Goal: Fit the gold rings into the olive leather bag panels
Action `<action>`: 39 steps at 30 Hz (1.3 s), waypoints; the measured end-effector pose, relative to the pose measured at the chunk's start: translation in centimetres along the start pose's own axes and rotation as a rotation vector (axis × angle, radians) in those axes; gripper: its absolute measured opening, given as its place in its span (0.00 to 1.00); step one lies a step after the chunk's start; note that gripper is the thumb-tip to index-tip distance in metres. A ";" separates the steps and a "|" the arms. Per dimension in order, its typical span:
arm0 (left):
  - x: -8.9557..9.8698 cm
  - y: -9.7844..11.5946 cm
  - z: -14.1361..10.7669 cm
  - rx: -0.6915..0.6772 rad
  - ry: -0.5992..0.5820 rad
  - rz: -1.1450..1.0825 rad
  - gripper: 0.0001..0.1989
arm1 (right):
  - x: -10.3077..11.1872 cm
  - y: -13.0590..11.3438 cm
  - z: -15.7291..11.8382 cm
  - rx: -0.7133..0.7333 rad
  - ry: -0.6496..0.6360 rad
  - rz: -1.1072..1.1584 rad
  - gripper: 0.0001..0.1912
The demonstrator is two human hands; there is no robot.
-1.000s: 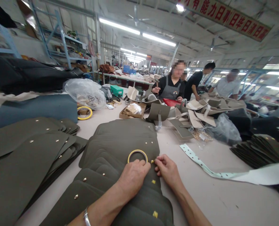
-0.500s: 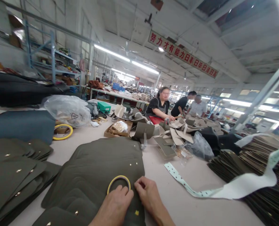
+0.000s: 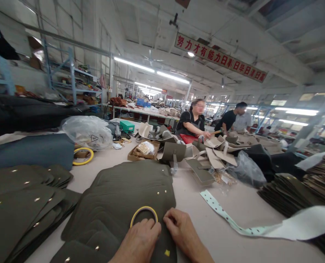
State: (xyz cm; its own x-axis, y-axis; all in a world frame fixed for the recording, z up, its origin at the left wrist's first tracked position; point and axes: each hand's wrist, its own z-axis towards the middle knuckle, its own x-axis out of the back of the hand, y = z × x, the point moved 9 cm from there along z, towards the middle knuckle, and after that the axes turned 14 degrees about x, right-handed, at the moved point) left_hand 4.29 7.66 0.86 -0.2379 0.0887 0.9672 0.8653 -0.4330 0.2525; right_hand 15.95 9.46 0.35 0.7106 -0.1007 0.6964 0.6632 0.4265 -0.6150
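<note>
My left hand (image 3: 141, 238) is closed around a roll of yellow tape (image 3: 144, 209), whose upper rim shows above the knuckles. Beneath it lies a spread stack of dark olive panels (image 3: 124, 186) with small gold-coloured metal pieces. At the stack's right edge, my right hand (image 3: 183, 230) has thumb and forefinger pinched together. Whatever is between those fingertips is too small or hidden to make out. A small yellow piece (image 3: 167, 252) sits on the panel below, between my wrists.
To the left are more dark panels (image 3: 22, 212) and a second yellow tape roll (image 3: 90, 160). A mint strip with dark dots (image 3: 220, 210) trails toward stacked panels (image 3: 285, 193) on the right. Across the table, a person (image 3: 192, 122) handles beige pieces (image 3: 214, 157) beside a cardboard box (image 3: 135, 155).
The whole scene has shifted slightly to the right in view as the camera turned. Both hands keep nearly the same pose on the panel, the left still on the tape roll.
</note>
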 end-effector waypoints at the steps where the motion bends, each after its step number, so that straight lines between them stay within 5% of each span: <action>1: 0.4 0.1 -0.2 -0.006 -0.009 -0.028 0.11 | -0.1 0.0 -0.1 -0.006 -0.031 0.004 0.08; 8: 1.1 0.1 -0.1 -0.027 -0.041 -0.097 0.06 | -0.3 1.0 -1.3 -0.098 -0.289 0.001 0.08; 14: 1.2 0.4 -0.2 -0.080 -0.021 -0.110 0.07 | 0.5 1.6 -1.9 -0.164 -0.277 0.266 0.08; 22: 1.6 0.7 -0.3 -0.113 0.018 -0.109 0.06 | 0.4 0.2 -1.1 0.095 -0.306 0.161 0.08; 28: 3.6 0.0 -0.5 -0.114 0.210 -0.251 0.09 | 0.7 -1.4 -1.1 0.118 -0.337 0.109 0.08; 34: 5.2 -0.8 -0.9 -0.149 0.377 -0.421 0.09 | 0.1 -0.5 -2.3 -0.015 -0.447 0.236 0.06; 36: 5.2 -0.8 -0.9 -0.149 0.374 -0.447 0.10 | 0.5 -0.4 -2.0 -0.023 -0.357 0.241 0.08; 39: 4.9 -0.5 -0.9 -0.135 0.342 -0.417 0.19 | 2.5 -1.1 -1.1 0.025 -0.040 0.215 0.10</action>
State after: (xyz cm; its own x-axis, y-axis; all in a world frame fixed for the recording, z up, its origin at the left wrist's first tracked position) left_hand 2.29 7.49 5.45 -0.6975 -0.0092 0.7165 0.6082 -0.5362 0.5853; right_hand 17.20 7.77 2.40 0.8247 0.0300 0.5648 0.4913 0.4566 -0.7417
